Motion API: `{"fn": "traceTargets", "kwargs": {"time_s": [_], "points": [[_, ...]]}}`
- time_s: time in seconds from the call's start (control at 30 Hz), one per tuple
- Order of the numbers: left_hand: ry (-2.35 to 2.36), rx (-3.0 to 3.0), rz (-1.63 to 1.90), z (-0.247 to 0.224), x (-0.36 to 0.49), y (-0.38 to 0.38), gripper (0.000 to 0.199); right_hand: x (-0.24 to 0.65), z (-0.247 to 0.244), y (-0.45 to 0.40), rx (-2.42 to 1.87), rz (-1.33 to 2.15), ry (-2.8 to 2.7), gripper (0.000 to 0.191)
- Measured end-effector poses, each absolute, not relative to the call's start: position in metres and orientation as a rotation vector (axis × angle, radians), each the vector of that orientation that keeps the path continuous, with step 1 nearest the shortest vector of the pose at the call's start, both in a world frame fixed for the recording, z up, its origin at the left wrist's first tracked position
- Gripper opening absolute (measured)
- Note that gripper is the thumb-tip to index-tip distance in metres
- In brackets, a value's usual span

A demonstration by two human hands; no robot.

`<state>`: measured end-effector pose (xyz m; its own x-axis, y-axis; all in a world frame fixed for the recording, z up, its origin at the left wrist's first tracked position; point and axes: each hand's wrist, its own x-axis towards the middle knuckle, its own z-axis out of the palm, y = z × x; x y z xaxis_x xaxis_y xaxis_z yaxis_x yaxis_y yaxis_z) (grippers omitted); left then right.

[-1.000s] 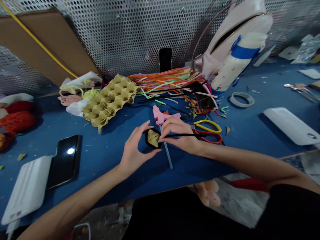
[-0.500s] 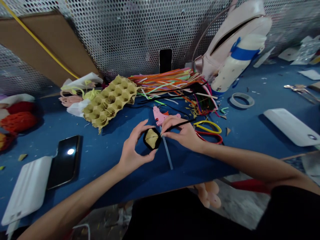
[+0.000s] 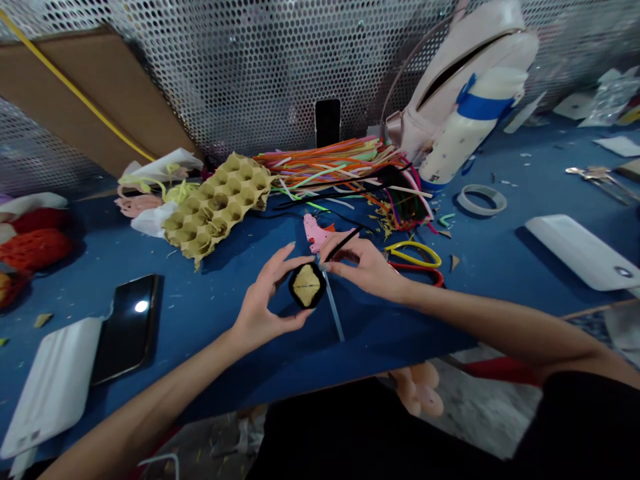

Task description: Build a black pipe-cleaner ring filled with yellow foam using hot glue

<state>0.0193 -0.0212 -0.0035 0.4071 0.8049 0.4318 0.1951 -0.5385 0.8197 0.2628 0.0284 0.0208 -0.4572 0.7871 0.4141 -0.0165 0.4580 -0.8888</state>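
Piece: diamond-shaped tan piece (image 3: 307, 285) with a black rim, held off the table in the left hand, just beside the right hand's fingertips.

Left hand: left hand (image 3: 265, 301) curved around the piece's lower left side, fingers and thumb clamped on the rim.

Right hand: right hand (image 3: 363, 267) pinched on a thin black strip (image 3: 341, 244), which angles up and away from the piece; contact between strip and piece cannot be told.

Under hands: pink glue gun (image 3: 315, 233) lying beyond the piece; translucent glue stick (image 3: 333, 310) lying below it, running out past the hands.

Nearby: yellow and red loops (image 3: 413, 255) right of the right hand; egg tray (image 3: 217, 207) upper left; bundle of coloured strips (image 3: 330, 167) behind the glue gun.

Table: blue work table (image 3: 100, 247) bearing a black phone (image 3: 127, 327), a white box (image 3: 55, 387) and a tape ring (image 3: 481, 200).

Back: pale pink bag (image 3: 465, 87) and taped white bottle (image 3: 473, 127) against perforated metal sheet (image 3: 250, 67).
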Motion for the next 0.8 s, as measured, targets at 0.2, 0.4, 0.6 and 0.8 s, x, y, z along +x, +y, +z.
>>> {"fn": "traceTargets", "kwargs": {"time_s": [0.2,0.4,0.6,0.8], "points": [[0.813,1.851,1.114,0.001,0.022,-0.019,0.106,0.264,0.026,0.025,-0.653,1.011,-1.859,0.025],[0.755,1.673,1.061,-0.001,0.023,-0.012,0.103,0.266,0.028,0.026,-0.622,0.996,-1.818,0.021],[0.811,1.631,1.034,0.000,0.017,-0.006,0.096,0.269,0.028,0.028,-0.589,1.009,-1.800,0.023],[0.771,1.635,1.043,0.001,0.018,-0.007,0.098,0.269,0.029,0.029,-0.591,0.989,-1.863,0.022]]}}
